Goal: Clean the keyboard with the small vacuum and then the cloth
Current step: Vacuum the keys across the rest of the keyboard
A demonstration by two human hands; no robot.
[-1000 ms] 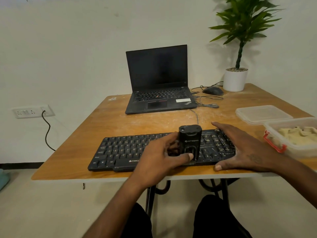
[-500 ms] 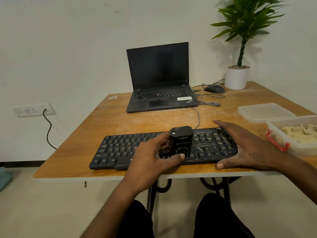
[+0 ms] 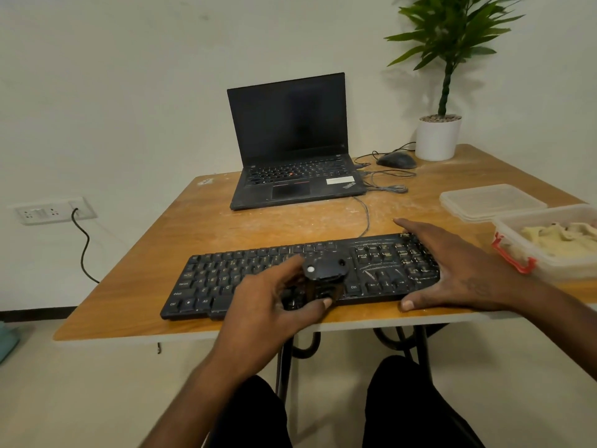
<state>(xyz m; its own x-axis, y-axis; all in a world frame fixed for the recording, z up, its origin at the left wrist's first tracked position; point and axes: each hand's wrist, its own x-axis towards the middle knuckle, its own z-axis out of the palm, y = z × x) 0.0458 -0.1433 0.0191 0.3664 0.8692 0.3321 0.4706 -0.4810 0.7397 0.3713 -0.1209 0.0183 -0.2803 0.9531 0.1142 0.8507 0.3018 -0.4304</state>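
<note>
A square wooden table (image 3: 226,227) with a pale edge and a dusty top is filling the middle of the view, carrying everything else. At its far side an open black laptop (image 3: 290,150) with a dark screen is standing, and in the far right corner a green leafy plant in a white round pot (image 3: 437,137) is sitting just behind a black computer mouse (image 3: 395,160). Along the near edge a long black keyboard (image 3: 258,273) is lying flat, its grey cable running back toward the laptop. At the right edge a clear plastic box (image 3: 546,253) with a red clip is holding a crumpled cream cloth (image 3: 555,237), and a clear plastic lid (image 3: 491,202) is lying just behind it. The right hand (image 3: 458,270) is lying flat over the keyboard's right end, fingers spread and stretched, thumb pressing at the near edge, steadying it and gripping nothing. The left hand (image 3: 274,302) is curling around a small black cylindrical vacuum (image 3: 323,276), fingers and thumb clamped on its lower body, holding it upright on the keys near the keyboard's middle, its round top with a white button facing up.
</note>
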